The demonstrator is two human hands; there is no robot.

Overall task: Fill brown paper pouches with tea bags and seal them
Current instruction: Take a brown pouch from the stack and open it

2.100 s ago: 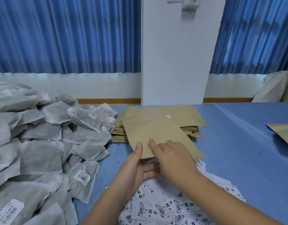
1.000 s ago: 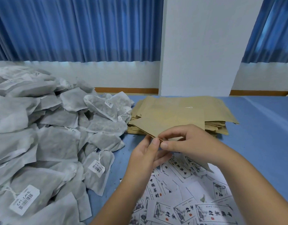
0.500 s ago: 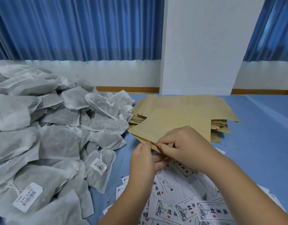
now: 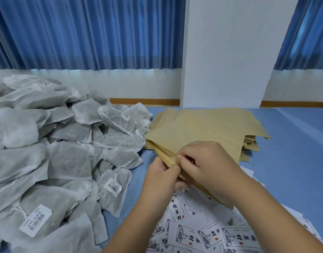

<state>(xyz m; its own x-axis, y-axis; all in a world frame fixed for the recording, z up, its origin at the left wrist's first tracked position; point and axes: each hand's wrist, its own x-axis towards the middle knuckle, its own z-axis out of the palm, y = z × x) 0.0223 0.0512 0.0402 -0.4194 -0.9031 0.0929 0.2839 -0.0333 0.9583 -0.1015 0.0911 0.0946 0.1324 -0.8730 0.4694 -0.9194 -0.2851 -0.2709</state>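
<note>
Hands, head view: left hand (image 4: 160, 177) and right hand (image 4: 208, 165) meet at the near-left edge of one brown paper pouch (image 4: 190, 141). Both have their fingers curled and pinch that edge between thumb and fingertips, the left from below and the right from above.
Pouch mouth: the two paper layers stand slightly apart at the pinched edge, and a narrow slit shows just left of the thumbs. It looks as if the mouth is being pried open and is not yet wide enough to load.
Pouch position: lifted off the desk (image 4: 294, 161), its far part over the stack of flat pouches (image 4: 211, 119) and its near corner over the printed labels (image 4: 193, 232).
Tea bags: a large heap of white tea bags (image 4: 66, 143) covers the left side of the desk, several with barcode tags (image 4: 114, 187) on strings. None is in either hand, and none shows inside the pouch.
Done so far: no filled or sealed pouch is visible; whether any lies outside the picture cannot be told.
Left to do: finish opening this pouch, put tea bags in, seal it, then do the same through the stack. Judging by the heap and the stack, nearly all the work lies ahead.
Backdrop: blue curtains (image 4: 84, 33) and a white pillar (image 4: 230, 52) behind the desk.
</note>
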